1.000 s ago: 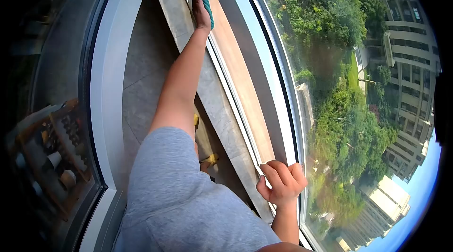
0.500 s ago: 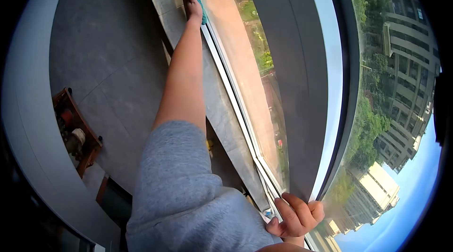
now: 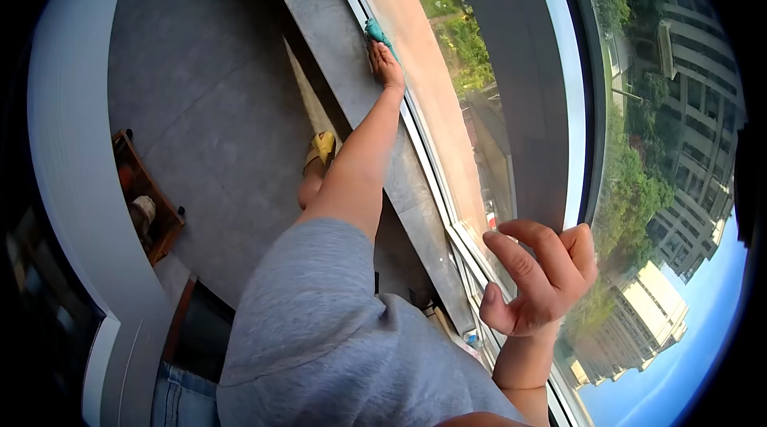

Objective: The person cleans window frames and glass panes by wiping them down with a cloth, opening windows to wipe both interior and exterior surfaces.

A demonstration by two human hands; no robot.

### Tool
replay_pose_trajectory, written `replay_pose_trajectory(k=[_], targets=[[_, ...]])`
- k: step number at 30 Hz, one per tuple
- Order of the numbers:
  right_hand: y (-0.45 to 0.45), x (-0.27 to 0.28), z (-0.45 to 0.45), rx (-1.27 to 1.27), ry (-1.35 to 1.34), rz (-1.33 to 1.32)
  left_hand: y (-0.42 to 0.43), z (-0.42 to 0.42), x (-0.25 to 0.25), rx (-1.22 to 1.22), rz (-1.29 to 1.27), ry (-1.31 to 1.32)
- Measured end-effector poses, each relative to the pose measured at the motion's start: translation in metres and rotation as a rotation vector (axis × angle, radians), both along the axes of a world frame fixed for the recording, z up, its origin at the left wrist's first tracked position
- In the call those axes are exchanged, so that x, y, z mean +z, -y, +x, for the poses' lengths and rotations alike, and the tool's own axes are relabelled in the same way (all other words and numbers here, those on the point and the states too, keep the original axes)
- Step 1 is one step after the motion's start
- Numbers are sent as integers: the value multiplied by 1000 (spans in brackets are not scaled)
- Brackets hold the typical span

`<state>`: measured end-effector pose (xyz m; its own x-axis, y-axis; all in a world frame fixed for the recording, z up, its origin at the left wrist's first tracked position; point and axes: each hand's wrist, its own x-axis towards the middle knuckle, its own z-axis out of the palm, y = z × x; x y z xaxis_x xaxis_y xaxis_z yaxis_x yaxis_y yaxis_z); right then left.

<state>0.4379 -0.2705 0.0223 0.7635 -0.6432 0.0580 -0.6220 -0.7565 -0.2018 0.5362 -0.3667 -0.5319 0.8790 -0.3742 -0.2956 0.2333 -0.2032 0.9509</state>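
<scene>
My left hand [image 3: 386, 64], at the end of an outstretched arm, presses a bunched teal cloth [image 3: 378, 32] onto the white window track [image 3: 435, 175]. Its fingers lie over the cloth, which shows beyond and beside them. Nearer to me, at the lower right, is my right hand [image 3: 547, 275]. Its fingers are bent and apart from the thumb, with nothing seen between them. It appears in front of the window frame [image 3: 531, 147]; whether it touches the frame I cannot tell.
A grey stone sill [image 3: 335, 39] runs along the track. Below it, a foot in a yellow sandal [image 3: 319, 149] stands on the grey floor [image 3: 216, 83]. A wooden rack [image 3: 164, 227] stands at the left. Trees and buildings [image 3: 699, 123] show outside the glass.
My left hand and the cloth have come along the track towards me. My right hand has risen, with its fingers more spread. The sandalled foot has come into view.
</scene>
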Motion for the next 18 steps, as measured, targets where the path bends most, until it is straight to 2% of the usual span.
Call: replay_pose_trajectory(k=[3,6,11,12,14,18], targets=[[-1,-9,-2,33,104,-63,-47,-67,15,-66,135,-108],[-13,-24,-13,144,152,-184,-94,-129,31,-112,157,-222],[-134,-45,-78,112,263,270,-157,-215,48,-127,96,-390],[-159,-54,-104,82,254,277,-169,-232,48,-132,79,-405],[-208,-76,-162,-141,136,492,-194,-265,50,-154,46,-470],[-293,-87,-285,-366,48,570,-246,-339,57,-171,36,-523]])
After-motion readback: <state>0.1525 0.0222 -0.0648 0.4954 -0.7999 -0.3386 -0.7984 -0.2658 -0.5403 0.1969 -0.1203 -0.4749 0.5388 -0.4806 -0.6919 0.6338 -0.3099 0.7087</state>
